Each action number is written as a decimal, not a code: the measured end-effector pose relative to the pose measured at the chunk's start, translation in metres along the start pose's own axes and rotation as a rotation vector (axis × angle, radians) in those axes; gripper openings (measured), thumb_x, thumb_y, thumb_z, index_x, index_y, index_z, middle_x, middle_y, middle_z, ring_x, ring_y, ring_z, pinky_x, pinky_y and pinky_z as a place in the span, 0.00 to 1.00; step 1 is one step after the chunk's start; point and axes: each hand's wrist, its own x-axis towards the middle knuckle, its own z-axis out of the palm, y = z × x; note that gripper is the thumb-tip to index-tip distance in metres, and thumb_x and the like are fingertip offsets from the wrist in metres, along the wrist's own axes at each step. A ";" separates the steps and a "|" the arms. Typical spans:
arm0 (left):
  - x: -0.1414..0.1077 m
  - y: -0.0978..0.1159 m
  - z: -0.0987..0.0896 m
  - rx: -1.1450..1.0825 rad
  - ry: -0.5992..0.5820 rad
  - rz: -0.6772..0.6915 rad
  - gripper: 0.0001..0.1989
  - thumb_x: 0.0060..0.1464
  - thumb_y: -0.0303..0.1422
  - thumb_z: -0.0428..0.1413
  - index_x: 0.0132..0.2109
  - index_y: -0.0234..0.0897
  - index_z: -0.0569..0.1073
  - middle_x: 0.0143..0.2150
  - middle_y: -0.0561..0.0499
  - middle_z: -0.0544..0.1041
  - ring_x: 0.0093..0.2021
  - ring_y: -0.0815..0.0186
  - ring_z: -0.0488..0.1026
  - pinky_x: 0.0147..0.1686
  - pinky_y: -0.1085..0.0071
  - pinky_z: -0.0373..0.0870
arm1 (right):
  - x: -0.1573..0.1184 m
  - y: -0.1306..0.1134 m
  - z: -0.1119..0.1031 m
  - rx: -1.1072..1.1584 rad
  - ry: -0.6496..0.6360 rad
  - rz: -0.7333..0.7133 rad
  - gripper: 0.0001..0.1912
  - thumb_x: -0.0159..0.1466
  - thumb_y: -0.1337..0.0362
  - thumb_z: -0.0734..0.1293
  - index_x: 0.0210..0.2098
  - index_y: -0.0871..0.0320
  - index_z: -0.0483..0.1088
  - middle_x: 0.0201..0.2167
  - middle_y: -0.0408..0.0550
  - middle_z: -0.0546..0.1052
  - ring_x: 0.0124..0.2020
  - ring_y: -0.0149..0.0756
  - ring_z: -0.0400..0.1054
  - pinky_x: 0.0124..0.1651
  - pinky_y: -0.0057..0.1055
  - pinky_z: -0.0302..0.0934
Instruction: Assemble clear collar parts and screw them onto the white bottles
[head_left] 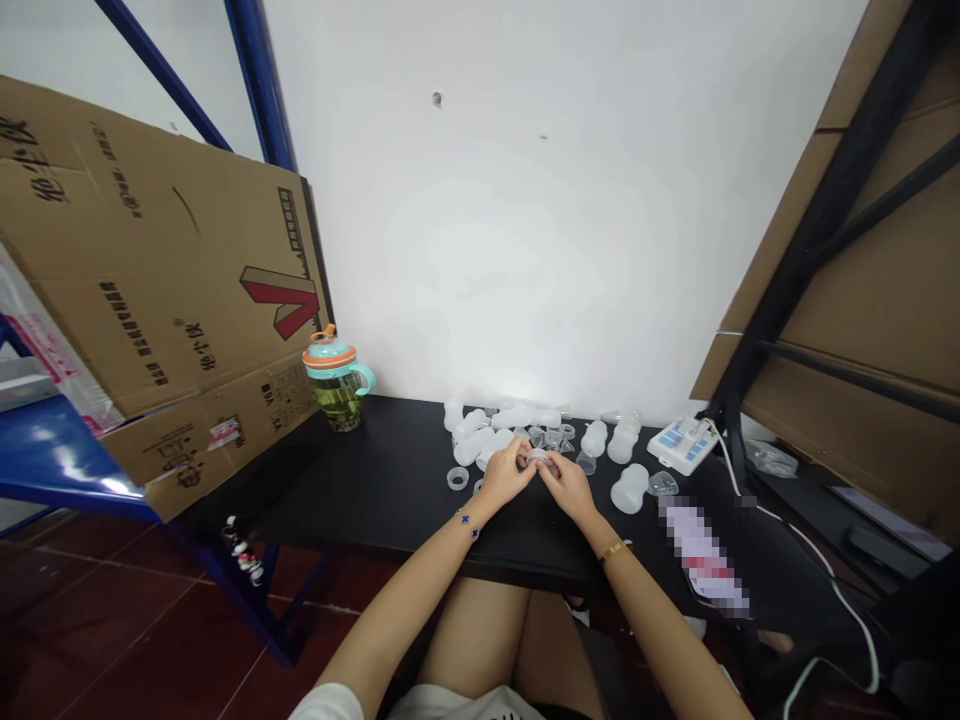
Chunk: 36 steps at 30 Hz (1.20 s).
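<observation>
Near the middle of the black table, my left hand (507, 476) and my right hand (568, 484) meet around a small white ring (538, 455), like a bottle collar. Fingertips of both hands press on it from either side. Just beyond them lie several clear, cone-like pieces (553, 438). Several frosted white bottles (472, 446) are heaped to the left and behind. Another loose ring (457, 478) lies left of my left hand. Right of my hands are a frosted bottle (630, 488) lying on its side and a clear cap (663, 484).
A drink jug (341, 395) with an orange and teal lid stands at the left, beside a large cardboard box (165, 270). A white power strip (684, 443) with a trailing cable and a blurred pinkish flat object (701, 555) lie at the right. A white wall (510, 250) backs the table (352, 490).
</observation>
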 end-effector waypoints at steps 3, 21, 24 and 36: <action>0.000 -0.002 0.000 0.000 0.001 0.003 0.10 0.54 0.32 0.57 0.45 0.42 0.69 0.30 0.57 0.75 0.29 0.66 0.73 0.31 0.73 0.64 | 0.000 0.000 0.001 -0.003 0.000 0.003 0.15 0.69 0.53 0.60 0.39 0.56 0.74 0.26 0.43 0.75 0.24 0.34 0.66 0.29 0.27 0.54; 0.000 0.004 -0.002 0.032 -0.008 0.007 0.10 0.54 0.30 0.56 0.45 0.40 0.70 0.29 0.58 0.74 0.26 0.68 0.69 0.30 0.74 0.62 | 0.000 -0.005 -0.002 -0.011 -0.011 0.018 0.16 0.67 0.53 0.61 0.34 0.57 0.73 0.22 0.42 0.73 0.22 0.32 0.64 0.27 0.26 0.51; 0.000 0.004 -0.003 0.028 -0.016 0.014 0.10 0.54 0.29 0.55 0.45 0.40 0.71 0.29 0.57 0.74 0.25 0.69 0.68 0.30 0.74 0.61 | 0.000 -0.006 -0.002 -0.016 -0.009 0.020 0.16 0.68 0.53 0.60 0.35 0.57 0.73 0.23 0.43 0.74 0.23 0.32 0.65 0.27 0.26 0.51; 0.000 0.005 -0.004 0.083 0.001 0.049 0.10 0.55 0.30 0.55 0.46 0.41 0.72 0.34 0.54 0.78 0.28 0.66 0.72 0.32 0.72 0.65 | -0.001 -0.001 0.001 -0.024 0.043 0.015 0.15 0.68 0.54 0.61 0.42 0.56 0.75 0.26 0.43 0.76 0.23 0.33 0.67 0.28 0.26 0.55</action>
